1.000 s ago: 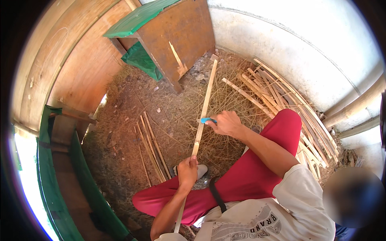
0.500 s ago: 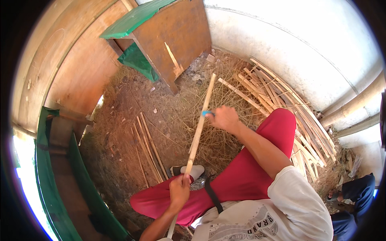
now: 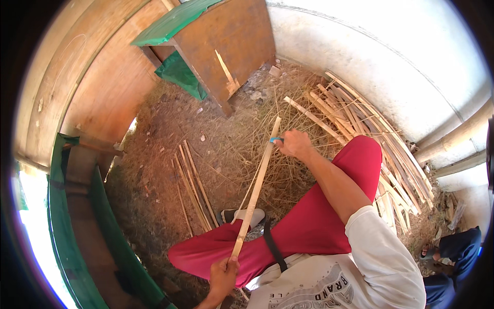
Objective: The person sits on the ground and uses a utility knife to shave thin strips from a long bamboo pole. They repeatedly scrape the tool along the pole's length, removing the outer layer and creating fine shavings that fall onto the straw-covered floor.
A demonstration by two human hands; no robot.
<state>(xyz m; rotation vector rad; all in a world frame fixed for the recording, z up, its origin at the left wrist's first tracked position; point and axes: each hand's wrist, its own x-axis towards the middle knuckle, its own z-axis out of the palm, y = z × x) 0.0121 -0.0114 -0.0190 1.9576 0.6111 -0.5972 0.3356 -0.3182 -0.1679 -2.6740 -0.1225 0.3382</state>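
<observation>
Bamboo strip point(image 3: 256, 186) runs btwn our hands: left hand point(image 3: 222, 275) fingers clamped on its near end, right hand point(image 3: 294, 143) closed on blue-handled tool point(image 3: 276, 139) against its far end.

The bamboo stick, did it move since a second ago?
Yes. The left hand slid down the bamboo stick, toward the body, keeping its grip. The right hand stayed near the far end with the blue-handled tool. The bamboo pile stayed put.

White tee, red trousers, blk strap.
</observation>
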